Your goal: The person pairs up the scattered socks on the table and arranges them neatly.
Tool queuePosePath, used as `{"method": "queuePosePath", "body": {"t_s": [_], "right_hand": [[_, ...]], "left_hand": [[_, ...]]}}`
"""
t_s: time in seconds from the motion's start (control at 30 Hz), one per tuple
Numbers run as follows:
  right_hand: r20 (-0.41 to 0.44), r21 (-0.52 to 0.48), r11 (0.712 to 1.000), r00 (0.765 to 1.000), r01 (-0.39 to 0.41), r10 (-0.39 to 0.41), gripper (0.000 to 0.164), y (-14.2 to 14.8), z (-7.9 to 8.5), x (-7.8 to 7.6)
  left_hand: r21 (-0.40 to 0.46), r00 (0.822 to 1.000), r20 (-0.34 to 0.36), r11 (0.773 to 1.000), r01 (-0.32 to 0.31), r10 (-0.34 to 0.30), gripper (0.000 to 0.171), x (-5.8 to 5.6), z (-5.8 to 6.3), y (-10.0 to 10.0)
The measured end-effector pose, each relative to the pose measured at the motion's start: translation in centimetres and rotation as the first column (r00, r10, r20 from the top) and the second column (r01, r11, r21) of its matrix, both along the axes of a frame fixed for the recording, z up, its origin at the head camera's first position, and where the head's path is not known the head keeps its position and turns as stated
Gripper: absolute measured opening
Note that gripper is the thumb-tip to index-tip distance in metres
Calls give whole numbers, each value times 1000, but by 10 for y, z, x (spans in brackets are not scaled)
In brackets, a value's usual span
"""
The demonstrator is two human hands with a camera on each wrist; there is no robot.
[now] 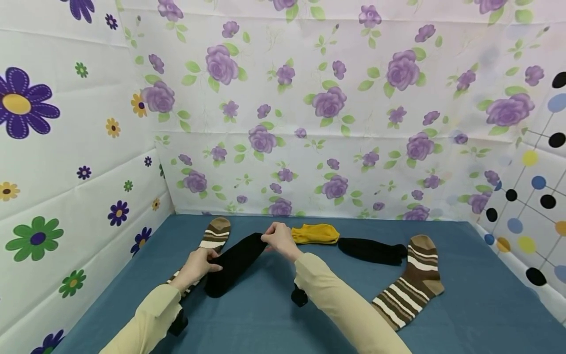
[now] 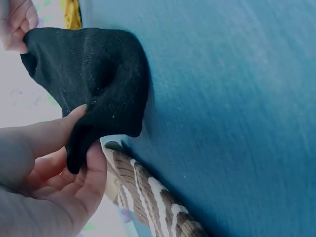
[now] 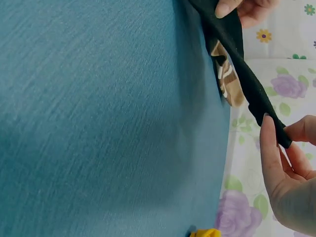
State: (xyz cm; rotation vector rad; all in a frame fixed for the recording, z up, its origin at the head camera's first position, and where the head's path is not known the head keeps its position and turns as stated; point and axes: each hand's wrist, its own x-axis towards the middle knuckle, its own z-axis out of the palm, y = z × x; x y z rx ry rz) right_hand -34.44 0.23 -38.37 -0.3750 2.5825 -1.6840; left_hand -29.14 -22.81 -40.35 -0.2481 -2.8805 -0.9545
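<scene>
A black sock (image 1: 239, 263) is stretched between both hands, raised a little off the table. My left hand (image 1: 197, 268) pinches its near left part between thumb and fingers, plain in the left wrist view, where the black sock (image 2: 94, 74) spreads out wide. At the other end my right hand (image 1: 283, 241) pinches the edge; the right wrist view shows that hand (image 3: 291, 163) with the sock's tip between thumb and fingers. Under and behind the left hand lies a brown-and-white striped sock (image 1: 215, 233), partly hidden by the hand and the black sock.
Right of the right hand lies a yellow sock (image 1: 316, 233), then another black sock (image 1: 371, 250). A second striped sock (image 1: 409, 280) lies farther right, its upper end touching or close to that black one. The blue table (image 1: 265, 314) meets flowered cloth walls (image 1: 283, 123) behind.
</scene>
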Motion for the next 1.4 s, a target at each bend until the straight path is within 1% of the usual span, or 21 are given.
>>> {"method": "queuePosePath", "body": {"t_s": [0.1, 0.17, 0.3, 0.43, 0.53, 0.67, 0.87, 1.0, 1.1, 1.23, 1.4], "right_hand": [[7, -17, 1000, 1000, 12, -11, 4, 2, -1, -2], [5, -24, 999, 1000, 21, -20, 4, 5, -2, -4], [-4, -28, 999, 999, 33, -33, 4, 10, -3, -6], [4, -52, 998, 999, 41, -41, 5, 18, -2, -7], [33, -71, 997, 999, 42, -40, 11, 23, 0, -7], [77, -77, 996, 997, 36, -30, 17, 29, 3, -7], [111, -78, 996, 993, 35, -26, 19, 40, 3, -9], [122, -70, 997, 992, 25, -17, 19, 47, 2, -10], [129, -62, 998, 992, 14, -6, 20, 52, 2, -9], [162, -73, 997, 987, 4, 8, 21, 56, 4, -6], [205, -95, 996, 979, -1, 20, 23, 61, 6, -5]], "left_hand": [[29, 998, 58, 999, -27, 25, 12, 0, 0, 1], [62, 994, 100, 997, -54, 47, 12, -1, 0, 1], [144, 986, 150, 985, -96, 74, 15, -2, -1, 3], [208, 982, 174, 973, -104, 68, 18, -3, 2, 6], [222, 986, 157, 970, -94, 59, 15, -5, 4, 10], [212, 992, 115, 975, -69, 45, 9, -8, 8, 17], [205, 996, 87, 977, -53, 35, 6, -11, 13, 25], [209, 998, 59, 978, -18, 6, 7, -12, 13, 30], [202, 999, 39, 979, 24, -32, 7, -13, 13, 33], [195, 997, 46, 979, 52, -62, 5, -16, 14, 35], [179, 997, 57, 983, 45, -56, 6, -20, 16, 38]]}}
